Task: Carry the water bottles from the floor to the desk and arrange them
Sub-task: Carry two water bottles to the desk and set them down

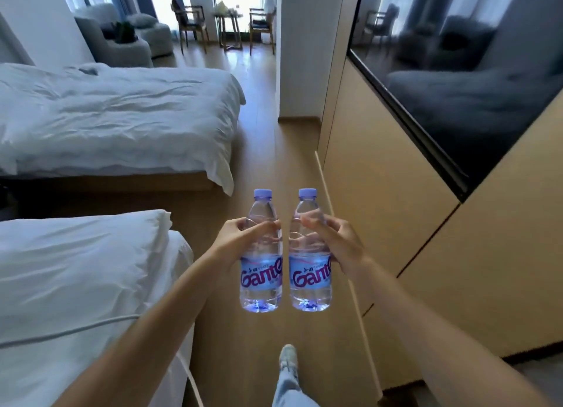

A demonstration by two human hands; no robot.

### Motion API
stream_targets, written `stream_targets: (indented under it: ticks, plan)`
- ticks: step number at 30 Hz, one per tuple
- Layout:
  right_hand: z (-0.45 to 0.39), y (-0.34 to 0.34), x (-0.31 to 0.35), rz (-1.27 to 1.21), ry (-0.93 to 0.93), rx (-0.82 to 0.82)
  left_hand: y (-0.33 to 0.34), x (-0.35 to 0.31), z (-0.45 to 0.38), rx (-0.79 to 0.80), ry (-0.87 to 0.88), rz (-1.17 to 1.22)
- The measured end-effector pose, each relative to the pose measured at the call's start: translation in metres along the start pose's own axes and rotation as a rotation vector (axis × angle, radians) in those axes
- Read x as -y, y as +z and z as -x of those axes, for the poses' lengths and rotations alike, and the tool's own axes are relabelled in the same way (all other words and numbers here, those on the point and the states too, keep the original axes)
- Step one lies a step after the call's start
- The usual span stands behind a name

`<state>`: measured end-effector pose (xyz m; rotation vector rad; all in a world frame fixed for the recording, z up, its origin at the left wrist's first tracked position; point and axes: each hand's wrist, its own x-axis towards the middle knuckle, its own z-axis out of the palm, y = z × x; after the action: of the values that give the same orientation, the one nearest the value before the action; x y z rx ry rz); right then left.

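Two clear water bottles with pale purple caps and blue labels are held upright side by side in front of me, above the wooden floor. My left hand point(243, 242) grips the left bottle point(261, 280) around its upper body. My right hand point(332, 242) grips the right bottle point(310, 280) the same way. The bottles are a small gap apart. No desk is recognisable in view.
Two beds with white sheets, the nearer bed point(76, 284) and the farther bed point(115, 117), line the left of a narrow wooden aisle point(262, 163). A beige wall panel point(396, 224) with a dark screen point(472, 71) runs along the right. Chairs point(189, 22) and a small table stand far ahead. My foot point(288, 358) is below.
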<state>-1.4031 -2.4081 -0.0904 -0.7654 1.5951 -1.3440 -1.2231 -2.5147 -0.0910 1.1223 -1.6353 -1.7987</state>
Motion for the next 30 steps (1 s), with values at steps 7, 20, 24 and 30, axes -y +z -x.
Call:
stream_targets:
  ticks: [7,20,24,30]
  plan:
    - [-0.217,-0.006,0.072,0.013,0.011,0.044,-0.035,-0.071,-0.199,-0.049,-0.017,0.038]
    - [-0.615,0.035,0.157,-0.007,0.031,0.004,-0.155,-0.155,-0.582,-0.054,-0.017,0.054]
    - [-0.727,0.046,0.197,0.006,0.020,-0.008,-0.192,-0.192,-0.690,-0.036,-0.032,0.031]
    - [-0.901,0.051,0.225,0.014,0.024,0.005,-0.227,-0.230,-0.858,-0.036,-0.004,-0.018]
